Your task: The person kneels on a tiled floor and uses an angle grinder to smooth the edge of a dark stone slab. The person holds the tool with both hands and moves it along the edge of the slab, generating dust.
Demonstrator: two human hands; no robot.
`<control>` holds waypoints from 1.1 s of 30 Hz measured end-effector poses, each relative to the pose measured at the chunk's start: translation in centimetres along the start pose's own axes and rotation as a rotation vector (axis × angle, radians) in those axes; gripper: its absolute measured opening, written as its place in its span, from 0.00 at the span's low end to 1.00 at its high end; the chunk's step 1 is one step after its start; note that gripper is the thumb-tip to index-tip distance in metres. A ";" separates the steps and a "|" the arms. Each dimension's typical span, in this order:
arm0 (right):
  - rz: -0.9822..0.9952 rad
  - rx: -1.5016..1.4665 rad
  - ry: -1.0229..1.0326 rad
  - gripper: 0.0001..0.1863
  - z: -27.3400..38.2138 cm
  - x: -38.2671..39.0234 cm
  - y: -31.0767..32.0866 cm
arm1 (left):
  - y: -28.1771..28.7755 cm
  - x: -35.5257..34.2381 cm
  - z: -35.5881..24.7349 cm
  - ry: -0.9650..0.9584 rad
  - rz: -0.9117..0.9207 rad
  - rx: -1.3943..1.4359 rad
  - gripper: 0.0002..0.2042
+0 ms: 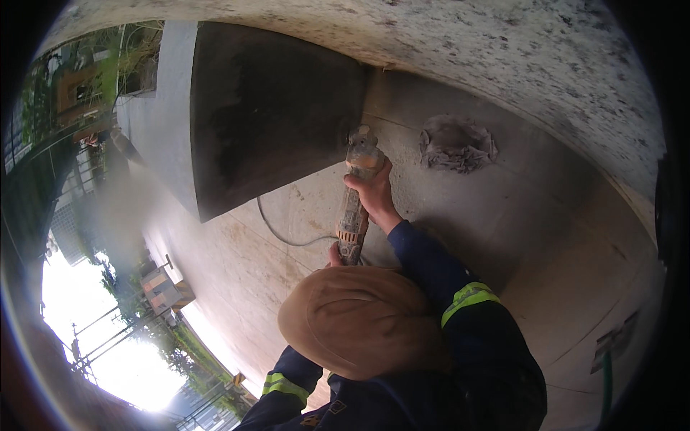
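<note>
A dusty orange and grey angle grinder [352, 215] is held up in the middle, its round head against the corner where a dark grey concrete face [273, 108] meets a paler wall [302, 205]. My right hand [375, 192] wraps around its body just behind the head. At its rear end my left hand [335, 255] grips the tool; only the thumb side shows, as a brown cloth cap [359, 320] covers the rest. A thin grey cable [273, 231] curves beside the tool. The disc cannot be made out clearly. Both sleeves are dark blue with yellow reflective bands.
Right of the grinder, a rough-edged lump or hollow [458, 144] marks the wall. A speckled rough surface [517, 50] spans the top right. Near the right rim is a flat plate with a green hose or handle [607, 388]. Dust hangs at left, before plants and railings.
</note>
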State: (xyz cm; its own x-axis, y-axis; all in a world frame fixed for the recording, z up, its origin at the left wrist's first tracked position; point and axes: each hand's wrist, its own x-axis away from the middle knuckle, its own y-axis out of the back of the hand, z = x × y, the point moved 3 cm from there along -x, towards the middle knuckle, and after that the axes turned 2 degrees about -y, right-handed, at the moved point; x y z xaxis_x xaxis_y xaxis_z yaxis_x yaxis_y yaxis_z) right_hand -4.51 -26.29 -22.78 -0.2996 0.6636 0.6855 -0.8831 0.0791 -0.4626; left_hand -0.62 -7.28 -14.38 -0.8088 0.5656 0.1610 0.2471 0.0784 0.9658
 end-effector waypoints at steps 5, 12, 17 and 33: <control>0.000 -0.009 0.013 0.44 0.5 -1.7 1.0 | -0.1 -1.4 -1.7 -0.074 0.161 -0.174 0.27; 0.067 0.021 0.097 0.47 0.8 2.0 -0.5 | -0.5 1.8 0.7 0.007 -0.082 -0.004 0.29; -0.001 -0.003 0.044 0.45 0.2 -1.2 0.5 | -0.7 -0.6 -0.2 0.060 0.059 0.080 0.30; -0.015 -0.041 -0.003 0.42 0.1 -1.3 0.7 | -0.2 -1.8 -0.1 -0.075 0.160 -0.033 0.32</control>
State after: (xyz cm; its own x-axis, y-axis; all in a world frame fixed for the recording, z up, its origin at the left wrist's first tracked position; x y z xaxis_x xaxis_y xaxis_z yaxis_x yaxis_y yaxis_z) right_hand -4.76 -27.21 -23.97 -0.2878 0.6600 0.6940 -0.8720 0.1191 -0.4749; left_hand 0.73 -8.42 -14.79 -0.7179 0.6287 0.2990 0.3510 -0.0441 0.9353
